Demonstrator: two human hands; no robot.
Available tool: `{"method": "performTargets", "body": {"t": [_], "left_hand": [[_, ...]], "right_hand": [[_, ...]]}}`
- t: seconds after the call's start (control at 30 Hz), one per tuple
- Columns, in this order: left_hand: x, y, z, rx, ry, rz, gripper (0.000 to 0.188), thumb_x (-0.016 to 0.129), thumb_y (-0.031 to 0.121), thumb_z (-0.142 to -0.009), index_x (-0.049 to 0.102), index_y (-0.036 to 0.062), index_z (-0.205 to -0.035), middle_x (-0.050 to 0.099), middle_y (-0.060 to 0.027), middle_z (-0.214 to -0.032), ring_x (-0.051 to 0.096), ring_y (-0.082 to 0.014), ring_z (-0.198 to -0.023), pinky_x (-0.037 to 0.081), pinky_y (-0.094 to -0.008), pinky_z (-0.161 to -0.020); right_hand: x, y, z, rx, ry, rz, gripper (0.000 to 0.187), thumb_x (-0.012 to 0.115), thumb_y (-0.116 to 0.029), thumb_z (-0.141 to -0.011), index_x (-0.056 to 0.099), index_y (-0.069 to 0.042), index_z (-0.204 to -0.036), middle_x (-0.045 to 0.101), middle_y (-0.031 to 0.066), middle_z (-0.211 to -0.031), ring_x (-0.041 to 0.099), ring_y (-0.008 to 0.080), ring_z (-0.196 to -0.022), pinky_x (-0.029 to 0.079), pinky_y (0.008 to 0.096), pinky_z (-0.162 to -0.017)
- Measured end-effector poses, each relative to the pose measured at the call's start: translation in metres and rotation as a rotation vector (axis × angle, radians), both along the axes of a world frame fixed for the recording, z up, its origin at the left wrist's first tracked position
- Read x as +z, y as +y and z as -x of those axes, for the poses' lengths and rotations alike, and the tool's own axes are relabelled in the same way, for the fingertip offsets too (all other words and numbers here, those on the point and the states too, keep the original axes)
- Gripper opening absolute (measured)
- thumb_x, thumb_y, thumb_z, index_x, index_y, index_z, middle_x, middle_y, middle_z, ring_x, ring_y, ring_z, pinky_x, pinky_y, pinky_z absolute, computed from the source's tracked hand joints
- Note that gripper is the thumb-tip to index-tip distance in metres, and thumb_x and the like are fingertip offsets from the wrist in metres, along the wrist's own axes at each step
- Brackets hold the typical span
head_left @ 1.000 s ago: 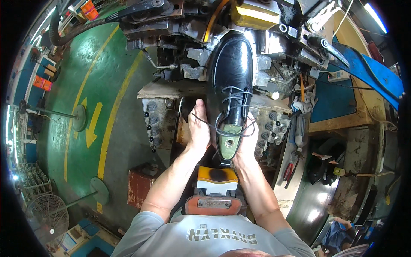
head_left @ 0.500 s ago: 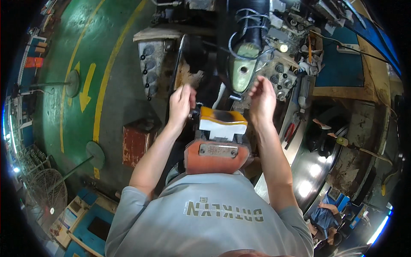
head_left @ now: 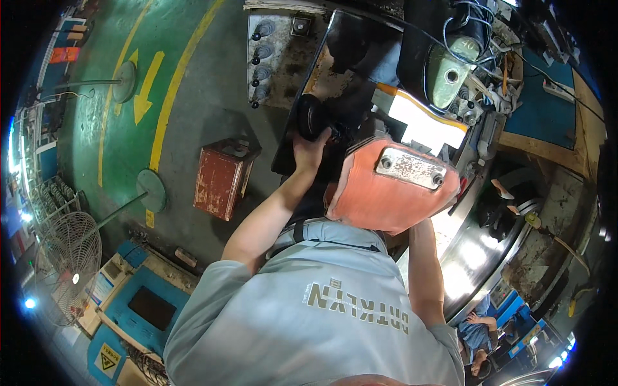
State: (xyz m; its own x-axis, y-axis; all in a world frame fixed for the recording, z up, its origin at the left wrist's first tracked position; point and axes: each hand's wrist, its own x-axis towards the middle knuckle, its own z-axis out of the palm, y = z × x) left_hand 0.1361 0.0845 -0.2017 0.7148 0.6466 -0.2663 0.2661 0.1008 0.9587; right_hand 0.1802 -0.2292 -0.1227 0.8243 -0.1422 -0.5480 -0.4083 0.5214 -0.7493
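Note:
My left hand (head_left: pixel 308 153) is at a black rounded part (head_left: pixel 313 118) on the left side of the machine. The thumb shows beside it and the other fingers look wrapped behind it, partly hidden. My right forearm (head_left: pixel 425 267) runs up under a large orange pad (head_left: pixel 396 186), which hides the right hand. A worn metal plate (head_left: pixel 410 170) with two bolts is fixed on the pad. Just beyond the pad sits a white block with yellow edging (head_left: pixel 428 121). Farther off, a pale green, tapered machine head (head_left: pixel 452 72) has a dark hole in it.
A control panel with several black-tipped levers (head_left: pixel 262 61) stands at the far left of the machine. A worn red metal box (head_left: pixel 222 180) is on the floor to the left. To the right lies a shiny metal surface (head_left: pixel 460 273); a person (head_left: pixel 477 331) is at the lower right.
My left hand has come from raised beside the machine onto the black part. My right hand has dropped from near the green head to behind the orange pad. The view has shifted leftward.

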Motion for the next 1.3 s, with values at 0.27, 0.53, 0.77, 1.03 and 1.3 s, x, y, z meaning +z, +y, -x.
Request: {"method": "performTargets", "body": {"t": [0.27, 0.53, 0.77, 1.03, 1.3], "left_hand": [[0.081, 0.022, 0.010, -0.214, -0.104, 0.302, 0.058, 0.077, 0.021, -0.079, 0.049, -0.0040, -0.123, 0.060, -0.0123, -0.117, 0.057, -0.0175, -0.106, 0.044, -0.0312, -0.094], [0.233, 0.111, 0.072, -0.016, -0.377, 0.648, 0.058, 0.051, 0.053, -0.094, 0.048, 0.0076, -0.130, 0.060, -0.0085, -0.116, 0.061, -0.0219, -0.103, 0.052, -0.0396, -0.090], [0.317, 0.050, 0.076, -0.284, -0.953, 0.808, 0.051, 0.044, 0.052, -0.097, 0.045, 0.0064, -0.119, 0.061, -0.0221, -0.080, 0.059, -0.0324, -0.067, 0.048, -0.0401, -0.059], [0.306, -0.136, 0.012, -1.093, -1.023, 1.099, 0.052, 0.045, 0.052, -0.096, 0.048, 0.0067, -0.121, 0.062, -0.0217, -0.081, 0.061, -0.0318, -0.070, 0.047, -0.0379, -0.063], [0.296, -0.252, 0.043, -0.980, -0.261, 0.563, 0.064, 0.070, 0.035, -0.088, 0.045, -0.0029, -0.132, 0.057, -0.0127, -0.124, 0.056, -0.0193, -0.115, 0.045, -0.0350, -0.098]], "right_hand": [[-0.003, -0.001, 0.017, -0.071, 0.051, -0.001, 0.021, 0.049, -0.020, -0.099, 0.059, -0.002, -0.103, 0.055, 0.0035, -0.079, 0.052, 0.0106, -0.068, 0.043, 0.0245, -0.062], [0.078, 0.010, 0.033, -0.122, 0.040, 0.162, 0.019, 0.050, -0.020, -0.099, 0.059, -0.004, -0.096, 0.052, 0.0018, -0.076, 0.049, 0.0071, -0.065, 0.039, 0.0197, -0.057], [0.178, 0.023, 0.087, 0.264, -0.614, 0.239, 0.032, 0.053, -0.035, -0.098, 0.056, -0.004, -0.092, 0.055, 0.0048, -0.085, 0.050, 0.0089, -0.067, 0.042, 0.0221, -0.058], [0.216, -0.003, 0.124, 1.136, -0.564, -0.028, 0.103, 0.091, -0.028, -0.062, 0.033, 0.002, -0.141, 0.049, 0.0153, -0.132, 0.049, 0.0226, -0.121, 0.038, 0.0345, -0.104], [0.167, -0.116, 0.192, 0.280, -0.424, 1.111, 0.094, 0.087, -0.020, -0.061, 0.032, 0.002, -0.134, 0.047, 0.0227, -0.118, 0.051, 0.0371, -0.109, 0.043, 0.0435, -0.095]]}}
